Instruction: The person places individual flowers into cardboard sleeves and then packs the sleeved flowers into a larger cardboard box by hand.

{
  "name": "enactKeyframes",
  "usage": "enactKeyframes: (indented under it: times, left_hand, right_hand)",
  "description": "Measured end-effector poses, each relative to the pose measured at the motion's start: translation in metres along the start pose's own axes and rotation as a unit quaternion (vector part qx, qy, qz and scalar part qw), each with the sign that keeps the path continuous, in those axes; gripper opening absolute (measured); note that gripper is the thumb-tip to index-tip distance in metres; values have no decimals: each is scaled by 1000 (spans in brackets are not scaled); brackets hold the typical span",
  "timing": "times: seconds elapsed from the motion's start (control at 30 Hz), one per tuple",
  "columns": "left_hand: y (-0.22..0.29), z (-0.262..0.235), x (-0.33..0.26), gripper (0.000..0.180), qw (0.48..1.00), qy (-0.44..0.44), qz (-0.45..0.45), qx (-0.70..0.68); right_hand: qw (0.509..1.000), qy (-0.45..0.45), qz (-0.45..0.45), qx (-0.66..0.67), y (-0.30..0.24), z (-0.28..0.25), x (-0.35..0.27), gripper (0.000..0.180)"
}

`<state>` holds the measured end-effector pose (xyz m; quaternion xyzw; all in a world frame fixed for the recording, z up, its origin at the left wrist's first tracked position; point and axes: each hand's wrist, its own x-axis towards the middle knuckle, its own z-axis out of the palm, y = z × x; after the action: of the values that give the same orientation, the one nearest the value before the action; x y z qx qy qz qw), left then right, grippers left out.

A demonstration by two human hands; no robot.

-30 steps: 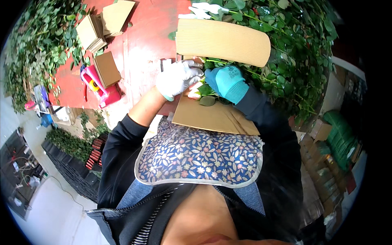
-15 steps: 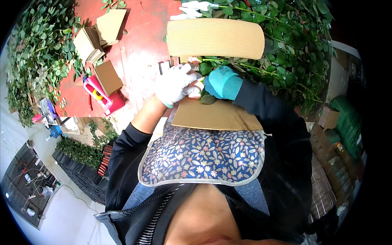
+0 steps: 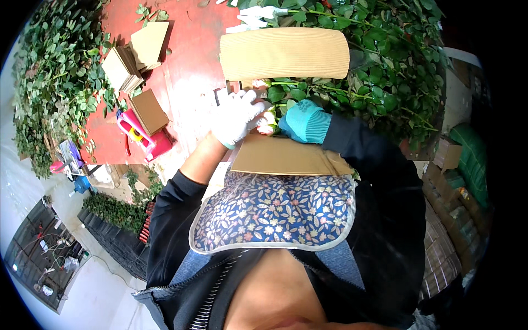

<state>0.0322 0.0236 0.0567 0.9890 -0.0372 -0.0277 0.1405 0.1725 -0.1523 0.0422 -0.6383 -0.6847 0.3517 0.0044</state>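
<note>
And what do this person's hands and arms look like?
The left hand wears a white glove with a teal cuff edge; the right hand, a turquoise glove with ribbed cuff and darker fingers. Both sleeves are black; the left leaves some forearm bare.

Pink-white roses [image 3: 266, 130] — facing left — beside tan cardboard sheet [image 3: 289, 157]

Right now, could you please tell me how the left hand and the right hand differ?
The left hand wears a white glove; the right hand wears a mostly turquoise glove. Bare forearm shows behind the left hand's glove, while a dark sleeve meets the right hand's cuff. Both are gloved, beside pink-tinged flowers.
</note>
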Motion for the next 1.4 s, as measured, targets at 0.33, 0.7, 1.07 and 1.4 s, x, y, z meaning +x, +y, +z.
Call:
enactKeyframes:
  times: [0.33,0.7,1.07,1.4]
  left_hand:
    - [1,10,0,25,999,19,-1,-33]
    - [-11,27,4,26,1000,-6,-18,-1]
    - [-28,66,-4,40,988,-2,-73,-137]
    - [-31,-17,26,55,618,-101,-93,-774]
  right_hand:
    - [973,156,-7,167,1,-59,-48,30]
    - [770,568,28,290,74,-83,-67,61]
    - [519,511,-239,642,73,-81,-91,71]
    - [628,469,189,592,94,-23,-134,31]
